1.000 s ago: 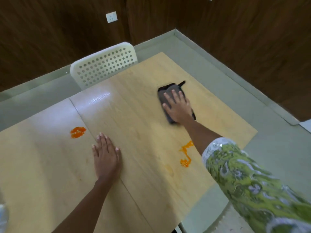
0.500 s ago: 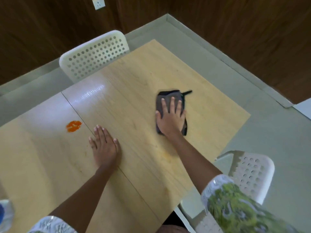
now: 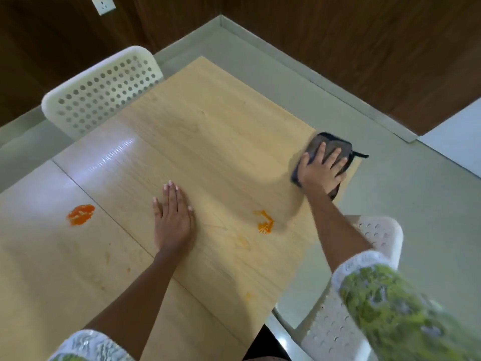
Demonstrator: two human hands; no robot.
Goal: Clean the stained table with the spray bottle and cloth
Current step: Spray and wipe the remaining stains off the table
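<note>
Head view: I had my right hand [image 3: 320,171] flat on the dark cloth [image 3: 328,148], fingers straight and spread, pressing it at the table's [image 3: 208,121] far right edge, part of the cloth hanging past the edge. Right arm reached out, green patterned sleeve [image 3: 395,308] blurred. My left hand [image 3: 173,217] lay palm down mid-table, fingers straight and together, holding nothing. Orange stain [image 3: 264,222] sat between both hands, another orange stain [image 3: 80,214] left of my left hand. White perforated chair [image 3: 104,87] at far side, a second chair [image 3: 338,327] under my right arm.
</note>
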